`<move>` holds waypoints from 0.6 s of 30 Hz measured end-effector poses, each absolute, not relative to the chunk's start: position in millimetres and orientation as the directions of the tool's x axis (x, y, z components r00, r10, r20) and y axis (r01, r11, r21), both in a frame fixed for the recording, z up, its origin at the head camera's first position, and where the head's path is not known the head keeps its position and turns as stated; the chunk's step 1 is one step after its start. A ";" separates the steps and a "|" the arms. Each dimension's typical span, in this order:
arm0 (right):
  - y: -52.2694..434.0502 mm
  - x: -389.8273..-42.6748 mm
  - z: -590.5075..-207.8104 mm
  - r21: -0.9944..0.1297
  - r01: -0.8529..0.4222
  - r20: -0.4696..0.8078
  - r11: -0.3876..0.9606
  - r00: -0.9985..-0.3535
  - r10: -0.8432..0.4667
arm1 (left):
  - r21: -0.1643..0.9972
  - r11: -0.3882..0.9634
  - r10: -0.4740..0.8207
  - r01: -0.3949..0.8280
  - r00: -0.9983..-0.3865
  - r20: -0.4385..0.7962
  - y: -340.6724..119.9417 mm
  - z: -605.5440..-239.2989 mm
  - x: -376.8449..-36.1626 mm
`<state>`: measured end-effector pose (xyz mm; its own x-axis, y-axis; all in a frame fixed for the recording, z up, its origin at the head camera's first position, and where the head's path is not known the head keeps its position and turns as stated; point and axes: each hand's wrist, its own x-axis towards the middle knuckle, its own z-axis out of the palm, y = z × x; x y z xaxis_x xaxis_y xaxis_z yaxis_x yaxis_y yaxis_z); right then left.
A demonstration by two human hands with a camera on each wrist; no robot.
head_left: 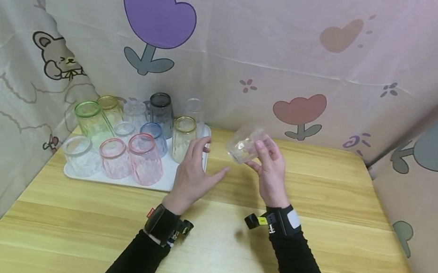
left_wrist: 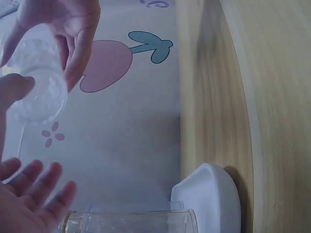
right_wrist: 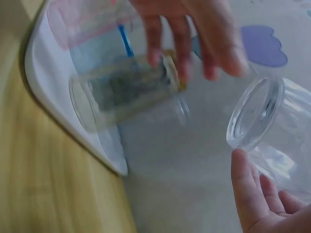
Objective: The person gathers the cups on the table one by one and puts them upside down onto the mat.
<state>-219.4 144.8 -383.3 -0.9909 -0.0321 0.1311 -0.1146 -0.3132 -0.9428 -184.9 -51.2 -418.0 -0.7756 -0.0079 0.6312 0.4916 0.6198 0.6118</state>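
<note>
My right hand (head_left: 274, 178) grips a clear glass (head_left: 240, 145) above the table, to the right of the tray. The glass is tilted, and its round base faces my left side in the right wrist view. Apart from it, my left hand (head_left: 194, 175) is spread with fingers extended and holds nothing. Those fingers overlap the tray's right end in the head view, close to a yellow-rimmed glass (head_left: 183, 138). In the left wrist view my left thumb (left_wrist: 17, 90) overlaps the clear glass.
A white tray (head_left: 160, 183) at the back left bears several glasses, including a green-rimmed one (head_left: 92, 121), a pink one (head_left: 145, 163), a blue one (head_left: 156, 138) and a dark grey one (head_left: 162, 113). Behind the wooden table (head_left: 216, 260) hangs a printed curtain (head_left: 236, 25).
</note>
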 end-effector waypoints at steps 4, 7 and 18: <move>129.0 -215.9 -386.8 -0.922 -0.085 0.131 -0.378 -0.986 -0.099 | 0.571 0.600 -0.003 0.560 -0.712 0.702 -51.7 -417.0 -187.1; 120.3 -213.6 -388.9 -0.902 -0.055 0.131 -0.429 -0.980 -0.151 | 0.548 0.569 -0.004 0.613 -0.664 0.747 -52.2 -415.6 -187.7; 107.3 -204.2 -397.8 -0.881 0.080 0.058 -0.467 -0.960 -0.274 | 0.480 0.530 -0.006 0.699 -0.563 0.826 -50.5 -412.7 -188.2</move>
<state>-204.2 107.3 -397.8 -0.9600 -0.2737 0.0581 0.0798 -0.4668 -0.8808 -188.2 -50.5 -412.7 -0.5632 -0.0059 0.8263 0.6988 0.5303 0.4801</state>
